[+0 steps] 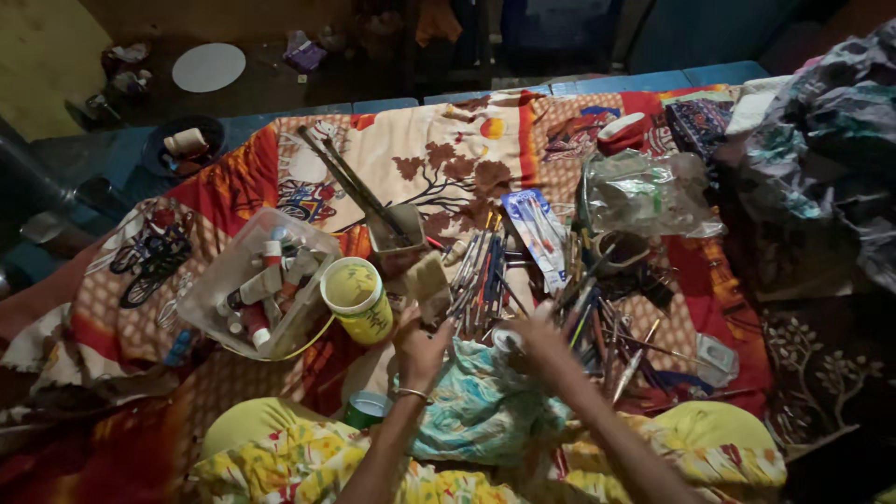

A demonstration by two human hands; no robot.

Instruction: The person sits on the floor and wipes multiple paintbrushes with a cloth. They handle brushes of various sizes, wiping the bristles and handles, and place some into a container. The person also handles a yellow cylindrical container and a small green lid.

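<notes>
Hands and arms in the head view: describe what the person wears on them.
Both forearms are bare, with no sleeves showing. The left hand has a thin metal bangle at the wrist. The right hand appears blurred; no ring or bracelet can be made out on it.

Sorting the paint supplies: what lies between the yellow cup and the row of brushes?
In the head view, the left hand holds up a wide flat brush between the yellow cup and the row of brushes.

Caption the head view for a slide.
Left hand holds a wide flat brush while right hand reaches among scattered paintbrushes on a patterned cloth.
</notes>
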